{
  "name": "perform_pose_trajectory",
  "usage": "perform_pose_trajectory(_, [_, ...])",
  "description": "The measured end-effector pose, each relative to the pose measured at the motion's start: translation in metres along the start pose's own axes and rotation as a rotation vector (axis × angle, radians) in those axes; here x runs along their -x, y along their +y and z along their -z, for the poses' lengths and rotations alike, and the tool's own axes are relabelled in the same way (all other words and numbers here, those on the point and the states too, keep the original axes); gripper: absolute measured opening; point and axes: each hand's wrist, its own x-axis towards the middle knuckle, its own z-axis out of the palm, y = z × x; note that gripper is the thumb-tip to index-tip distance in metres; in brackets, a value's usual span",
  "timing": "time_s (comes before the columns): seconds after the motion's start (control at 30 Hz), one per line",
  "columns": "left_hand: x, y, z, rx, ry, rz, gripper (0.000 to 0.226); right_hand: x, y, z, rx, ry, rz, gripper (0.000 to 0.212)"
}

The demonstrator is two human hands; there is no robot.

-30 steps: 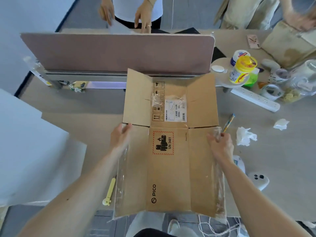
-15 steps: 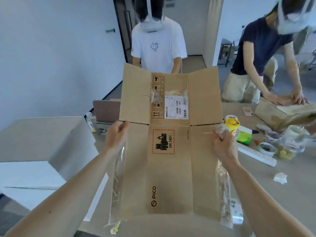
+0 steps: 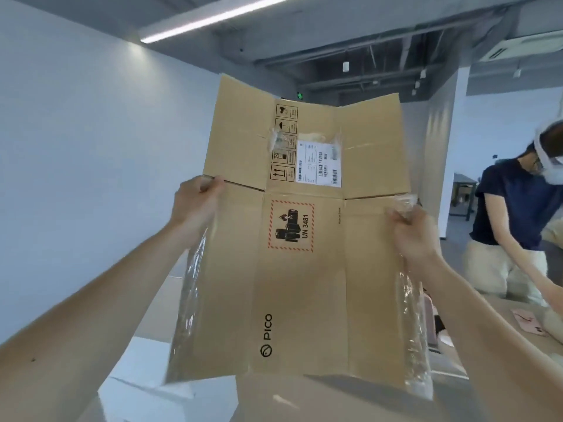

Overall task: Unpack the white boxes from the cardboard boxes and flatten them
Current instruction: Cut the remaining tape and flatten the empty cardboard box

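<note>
While both hands hold it upright in the air, the flattened cardboard box (image 3: pixel 301 284) presents its matte brown, creased panels to the camera, upper flaps spread open. The left hand (image 3: pixel 196 205) pinches the left edge at the flap slit, fingers curled over it; the right hand (image 3: pixel 416 236) clamps the right edge together with a crumpled wad of glossy tape. Clear tape strips (image 3: pixel 409 324), wrinkled and shiny, hang down both long edges. A white shipping label (image 3: pixel 318 162) and a red-hatched hazard mark (image 3: pixel 291 225) sit on the central panel. A smooth white box (image 3: pixel 146 382) lies below at the left. A person in a navy shirt (image 3: pixel 515 208) bends over at the right.
</note>
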Motion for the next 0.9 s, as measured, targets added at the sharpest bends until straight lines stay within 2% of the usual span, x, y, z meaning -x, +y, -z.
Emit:
perform_pose_trajectory(0.13, [-0.037, 0.001, 0.079, -0.02, 0.115, 0.0, 0.031, -0.008, -0.06, -0.066, -0.033, -0.079, 0.093, 0.029])
perform_pose_trajectory(0.4, [-0.075, -0.043, 0.265, -0.12, 0.371, 0.073, 0.029, 0.032, -0.18, -0.247, -0.159, -0.304, 0.203, 0.03])
perform_pose_trajectory(0.57, [-0.089, -0.087, 0.394, -0.194, 0.531, 0.108, 0.027, 0.092, -0.247, -0.379, -0.228, -0.471, 0.258, 0.03])
perform_pose_trajectory(0.7, [-0.092, -0.131, 0.494, -0.251, 0.641, 0.16, 0.036, 0.153, -0.301, -0.483, -0.258, -0.6, 0.302, 0.033])
perform_pose_trajectory(0.9, [-0.077, -0.184, 0.613, -0.342, 0.776, 0.222, 0.023, 0.247, -0.358, -0.612, -0.292, -0.777, 0.333, 0.032])
